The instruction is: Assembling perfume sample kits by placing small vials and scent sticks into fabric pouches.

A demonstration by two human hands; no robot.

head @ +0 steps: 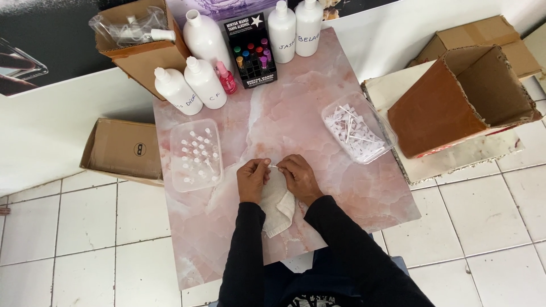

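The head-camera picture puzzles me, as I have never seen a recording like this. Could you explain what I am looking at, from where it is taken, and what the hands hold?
There is no machine here: a person in dark long sleeves works with bare hands, and the camera sits on their head, looking down. The left hand and the right hand meet over a pink marble-patterned table and pinch a small thin white piece between them; it is too small to name. Under the hands lies a pale cloth. To the left stands a clear tray of small vials, to the right a clear tray of white sticks. At the far edge stand white bottles, a small pink bottle and a black box of coloured vials. Cardboard boxes stand around on the tiled floor.
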